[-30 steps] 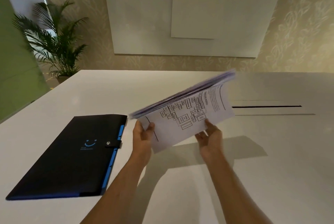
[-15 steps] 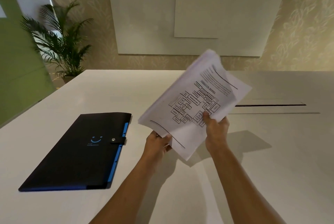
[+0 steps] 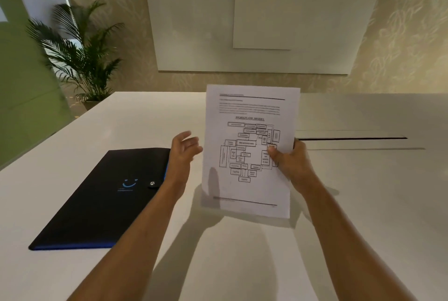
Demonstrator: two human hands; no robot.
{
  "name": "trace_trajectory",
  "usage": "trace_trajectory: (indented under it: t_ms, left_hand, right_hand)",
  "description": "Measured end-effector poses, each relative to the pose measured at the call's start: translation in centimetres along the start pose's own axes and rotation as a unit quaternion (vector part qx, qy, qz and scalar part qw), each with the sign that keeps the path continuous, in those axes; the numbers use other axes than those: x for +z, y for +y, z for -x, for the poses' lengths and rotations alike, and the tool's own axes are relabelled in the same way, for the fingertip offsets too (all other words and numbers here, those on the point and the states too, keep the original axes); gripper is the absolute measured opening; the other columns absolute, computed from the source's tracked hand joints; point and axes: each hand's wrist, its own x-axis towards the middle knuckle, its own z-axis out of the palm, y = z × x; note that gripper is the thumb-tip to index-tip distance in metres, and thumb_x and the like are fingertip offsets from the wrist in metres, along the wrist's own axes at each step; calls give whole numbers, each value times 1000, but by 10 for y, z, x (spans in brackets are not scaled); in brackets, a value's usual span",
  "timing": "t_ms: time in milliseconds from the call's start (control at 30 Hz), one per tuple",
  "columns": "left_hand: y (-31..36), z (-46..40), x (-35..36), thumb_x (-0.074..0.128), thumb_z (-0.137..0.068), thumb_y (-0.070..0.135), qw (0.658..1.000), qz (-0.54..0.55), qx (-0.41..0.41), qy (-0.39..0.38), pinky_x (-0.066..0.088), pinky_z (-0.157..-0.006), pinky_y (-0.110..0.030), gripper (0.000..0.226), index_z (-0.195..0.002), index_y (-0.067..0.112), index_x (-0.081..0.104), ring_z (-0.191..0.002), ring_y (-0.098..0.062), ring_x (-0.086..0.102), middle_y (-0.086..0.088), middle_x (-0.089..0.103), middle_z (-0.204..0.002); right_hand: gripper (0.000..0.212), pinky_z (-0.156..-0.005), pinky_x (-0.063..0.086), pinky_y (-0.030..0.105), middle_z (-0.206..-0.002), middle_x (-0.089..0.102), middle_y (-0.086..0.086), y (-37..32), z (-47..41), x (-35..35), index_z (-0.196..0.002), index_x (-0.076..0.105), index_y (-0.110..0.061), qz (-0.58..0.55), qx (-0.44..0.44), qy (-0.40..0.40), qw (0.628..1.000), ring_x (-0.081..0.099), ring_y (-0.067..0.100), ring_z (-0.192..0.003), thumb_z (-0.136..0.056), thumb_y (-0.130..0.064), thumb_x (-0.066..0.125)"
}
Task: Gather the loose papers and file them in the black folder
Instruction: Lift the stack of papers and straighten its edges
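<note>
Black folder [image 3: 101,198] lies beside held papers [image 3: 249,150].

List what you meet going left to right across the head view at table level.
Black folder → left hand, open beside the sheets → papers → right hand gripping their right edge → dark slot in the table.

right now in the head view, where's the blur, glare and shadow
Head view: the open left hand is motion-smeared; the stack of white printed papers has soft small text but a readable heading; pinpoint glare dots the glossy white wall board; the papers and arms cast soft shadows on the white table.
</note>
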Motion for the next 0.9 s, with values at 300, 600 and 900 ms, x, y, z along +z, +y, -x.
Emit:
trace_trajectory:
  t_ms: [300, 600, 900]
  left_hand:
    - [14, -5, 15, 64, -90, 13, 996, -5, -52, -67, 58, -83, -47, 36, -124, 20, 58, -101, -27, 69, -5, 70, -116]
    - [13, -2, 23, 68, -89, 22, 995, -49, 81, -4, 62, -70, -34, 29, -116, 28, 58, -93, -20, 70, 2, 69, -110]
    - [-22, 11, 30, 65, -90, 20, 996, -32, 70, 36, 57, -64, -18, 31, -120, 25, 57, -92, -15, 68, 11, 68, -105]
  right_hand:
    - [24, -81, 60, 45, -101, 78, 4, 2, 6, 15, -109, 71, -8, 23, 2, -71, 997, 75, 25, -91, -86, -8, 74]
    - [31, -65, 59, 22, -93, 77, -17, -5, 11, 30, -99, 68, -31, -6, -29, 11, 999, 74, 9, -85, -81, -6, 76]
    - [44, -67, 59, 22, -105, 74, -4, 23, 30, 50, -116, 61, -19, -31, -38, 87, 995, 72, 9, -89, -77, -1, 72]
